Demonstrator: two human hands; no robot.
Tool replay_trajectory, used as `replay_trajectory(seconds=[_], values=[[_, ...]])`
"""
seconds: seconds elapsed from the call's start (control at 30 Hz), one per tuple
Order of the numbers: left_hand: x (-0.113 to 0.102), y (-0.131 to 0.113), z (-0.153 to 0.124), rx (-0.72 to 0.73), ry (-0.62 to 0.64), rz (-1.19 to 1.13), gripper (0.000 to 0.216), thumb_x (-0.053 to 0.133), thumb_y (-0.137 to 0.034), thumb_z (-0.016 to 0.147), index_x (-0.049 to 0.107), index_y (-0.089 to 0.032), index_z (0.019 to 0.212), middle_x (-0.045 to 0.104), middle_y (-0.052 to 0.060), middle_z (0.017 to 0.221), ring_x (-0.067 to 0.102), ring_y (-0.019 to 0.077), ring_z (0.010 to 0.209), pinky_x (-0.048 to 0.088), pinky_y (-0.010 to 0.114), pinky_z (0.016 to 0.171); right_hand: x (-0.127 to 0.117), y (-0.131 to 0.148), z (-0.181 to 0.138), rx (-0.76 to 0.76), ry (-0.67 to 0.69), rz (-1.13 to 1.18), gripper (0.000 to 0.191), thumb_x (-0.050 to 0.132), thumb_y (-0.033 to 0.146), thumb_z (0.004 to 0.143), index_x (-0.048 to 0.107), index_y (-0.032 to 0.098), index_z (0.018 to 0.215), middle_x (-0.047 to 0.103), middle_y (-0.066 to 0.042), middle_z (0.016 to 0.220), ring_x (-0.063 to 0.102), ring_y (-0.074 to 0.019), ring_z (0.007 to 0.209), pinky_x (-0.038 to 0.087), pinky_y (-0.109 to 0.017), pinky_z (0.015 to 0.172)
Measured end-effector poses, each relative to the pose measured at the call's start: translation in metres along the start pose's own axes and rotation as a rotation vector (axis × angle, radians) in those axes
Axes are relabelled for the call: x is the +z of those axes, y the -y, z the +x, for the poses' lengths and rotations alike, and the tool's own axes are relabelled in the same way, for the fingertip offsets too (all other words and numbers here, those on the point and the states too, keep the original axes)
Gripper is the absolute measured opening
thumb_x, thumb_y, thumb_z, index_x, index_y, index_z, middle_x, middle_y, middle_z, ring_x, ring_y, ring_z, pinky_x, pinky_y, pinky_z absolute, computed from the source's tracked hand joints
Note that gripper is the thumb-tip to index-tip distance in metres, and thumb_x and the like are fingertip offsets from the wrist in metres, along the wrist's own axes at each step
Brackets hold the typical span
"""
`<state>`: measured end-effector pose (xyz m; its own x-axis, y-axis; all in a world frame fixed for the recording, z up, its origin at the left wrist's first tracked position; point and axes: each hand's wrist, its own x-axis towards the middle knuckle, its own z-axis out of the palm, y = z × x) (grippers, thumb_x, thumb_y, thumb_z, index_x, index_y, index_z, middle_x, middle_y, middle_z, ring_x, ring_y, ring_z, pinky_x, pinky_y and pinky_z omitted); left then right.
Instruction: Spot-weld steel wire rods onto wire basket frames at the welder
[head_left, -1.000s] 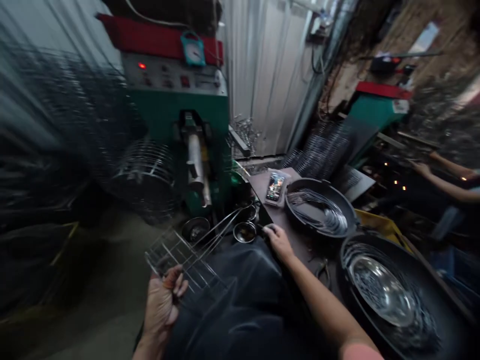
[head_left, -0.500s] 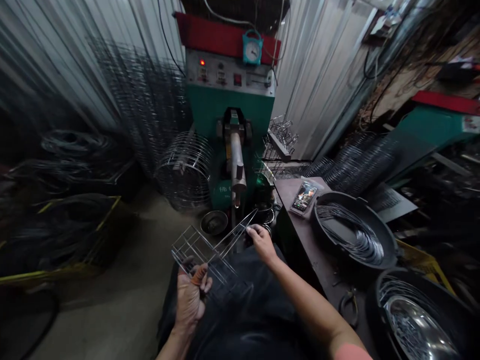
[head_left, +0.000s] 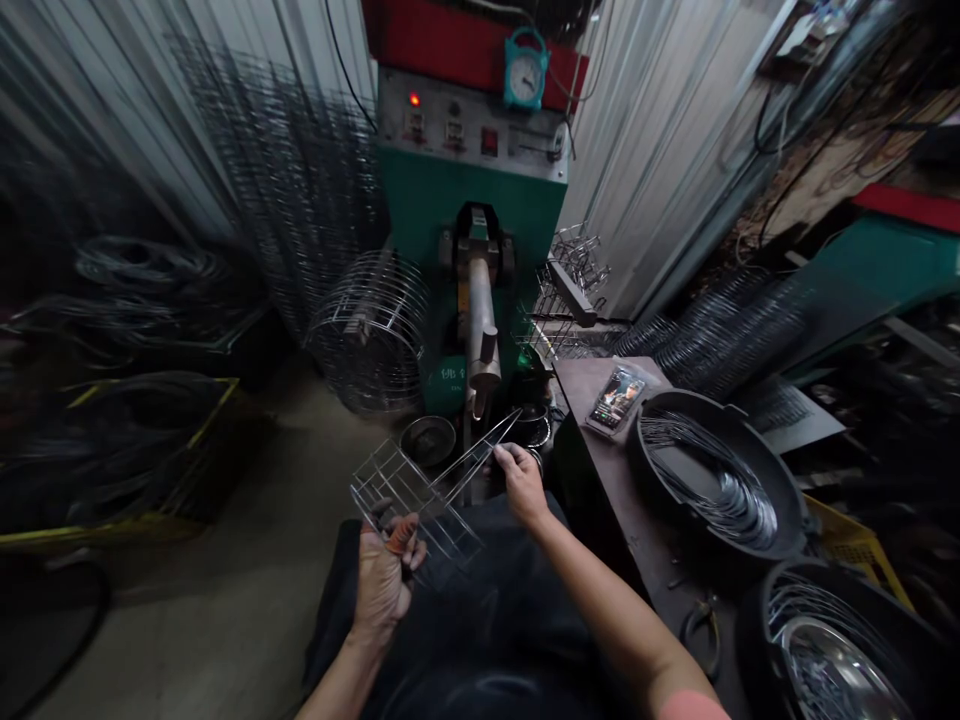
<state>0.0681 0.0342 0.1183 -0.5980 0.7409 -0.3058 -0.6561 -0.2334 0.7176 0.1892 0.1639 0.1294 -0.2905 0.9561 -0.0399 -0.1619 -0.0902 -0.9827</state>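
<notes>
Beside the bench (head_left: 600, 480), the left hand (head_left: 384, 580) clenches a wire frame (head_left: 405, 510) while the right hand (head_left: 523, 487) pinches its long rods (head_left: 480, 460)

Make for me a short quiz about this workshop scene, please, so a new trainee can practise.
1. Multiple choice: what lies in the black round basin? A) wire rings B) a phone C) pliers
2. True or false: the indicator lamp on the green machine is lit red.
3. Fill the gap: the wire frame is gripped by the person's ____ hand.

Key: 1. A; 2. True; 3. left hand
</notes>
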Motion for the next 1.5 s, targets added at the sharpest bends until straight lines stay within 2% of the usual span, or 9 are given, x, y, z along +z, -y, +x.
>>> replay_trajectory(seconds=[0.47, 0.7, 0.9, 0.97, 1.03, 1.17, 1.27, 1.37, 1.5], values=[[0.005, 0.005, 0.013, -0.006, -0.025, -0.031, 0.046, 0.078, -0.022, 0.055, 0.050, -0.023, 0.091, 0.055, -0.007, 0.065, 0.032, 0.0017, 0.039, 0.025, 0.014, 0.036, 0.008, -0.008, 0.021, 0.013, -0.032, 0.101, 0.023, 0.059, 0.038, 0.071, 0.052, 0.017, 0.065, 0.050, 0.005, 0.052, 0.048, -0.0086, 0.048, 0.040, -0.021, 0.050], [0.013, 0.001, 0.024, 0.024, 0.005, -0.041, 0.043, 0.077, -0.019, 0.056, 0.048, -0.023, 0.087, 0.057, -0.006, 0.067, 0.032, 0.0023, 0.040, 0.025, 0.015, 0.036, 0.017, -0.006, 0.039, 0.016, -0.040, 0.199, 0.020, 0.059, 0.035, 0.067, 0.051, 0.017, 0.064, 0.051, 0.004, 0.056, 0.047, -0.0077, 0.046, 0.040, -0.021, 0.046], [0.020, -0.008, 0.025, -0.012, -0.026, -0.024, 0.044, 0.078, -0.021, 0.053, 0.047, -0.022, 0.084, 0.061, -0.005, 0.070, 0.032, 0.0017, 0.039, 0.024, 0.015, 0.036, 0.022, -0.005, 0.044, 0.073, -0.049, 0.193, 0.021, 0.057, 0.038, 0.067, 0.051, 0.017, 0.064, 0.050, 0.004, 0.052, 0.048, -0.0092, 0.046, 0.043, -0.023, 0.048], [0.023, -0.012, 0.024, -0.024, -0.037, -0.018, 0.046, 0.079, -0.021, 0.051, 0.047, -0.022, 0.084, 0.060, -0.006, 0.070, 0.031, 0.0017, 0.039, 0.023, 0.015, 0.036, 0.016, -0.005, 0.045, 0.080, -0.025, 0.111, 0.023, 0.055, 0.040, 0.069, 0.053, 0.017, 0.065, 0.051, 0.003, 0.052, 0.050, -0.0106, 0.048, 0.043, -0.024, 0.049], [0.025, -0.015, 0.023, -0.035, -0.053, -0.006, 0.048, 0.079, -0.021, 0.049, 0.046, -0.023, 0.084, 0.061, -0.006, 0.070, 0.033, 0.0021, 0.038, 0.024, 0.016, 0.036, 0.006, -0.002, 0.048, 0.018, -0.028, -0.072, 0.024, 0.054, 0.041, 0.071, 0.054, 0.017, 0.067, 0.053, 0.002, 0.056, 0.052, -0.0123, 0.054, 0.045, -0.025, 0.054], [0.028, -0.018, 0.023, -0.040, -0.065, 0.036, 0.049, 0.080, -0.021, 0.047, 0.047, -0.022, 0.083, 0.059, -0.006, 0.070, 0.033, 0.0019, 0.039, 0.023, 0.016, 0.035, -0.023, 0.011, 0.065, -0.365, -0.060, -0.582, 0.016, 0.054, 0.032, 0.077, 0.062, 0.018, 0.081, 0.060, -0.005, 0.083, 0.055, -0.0163, 0.082, 0.045, -0.029, 0.076], [0.027, -0.017, 0.025, -0.018, -0.059, 0.031, 0.049, 0.081, -0.022, 0.046, 0.047, -0.021, 0.082, 0.055, -0.008, 0.065, 0.032, 0.0020, 0.039, 0.022, 0.016, 0.035, -0.039, 0.019, 0.081, -0.533, 0.126, -0.841, 0.014, 0.056, 0.025, 0.078, 0.064, 0.019, 0.087, 0.056, -0.007, 0.096, 0.054, -0.0173, 0.091, 0.043, -0.029, 0.082], [0.025, -0.016, 0.027, -0.011, -0.074, 0.031, 0.050, 0.081, -0.023, 0.045, 0.046, -0.021, 0.080, 0.055, -0.008, 0.066, 0.031, 0.0016, 0.038, 0.022, 0.016, 0.035, -0.046, 0.021, 0.090, -0.580, 0.265, -0.926, 0.013, 0.058, 0.026, 0.079, 0.065, 0.020, 0.087, 0.056, -0.006, 0.095, 0.055, -0.0158, 0.088, 0.044, -0.027, 0.080], [0.026, -0.017, 0.028, -0.023, -0.104, 0.059, 0.050, 0.081, -0.023, 0.045, 0.044, -0.020, 0.079, 0.057, -0.006, 0.065, 0.031, 0.0014, 0.037, 0.022, 0.016, 0.034, -0.048, 0.024, 0.097, -0.589, 0.348, -0.879, 0.016, 0.057, 0.031, 0.081, 0.066, 0.020, 0.089, 0.059, -0.005, 0.093, 0.058, -0.0142, 0.086, 0.044, -0.025, 0.079]])
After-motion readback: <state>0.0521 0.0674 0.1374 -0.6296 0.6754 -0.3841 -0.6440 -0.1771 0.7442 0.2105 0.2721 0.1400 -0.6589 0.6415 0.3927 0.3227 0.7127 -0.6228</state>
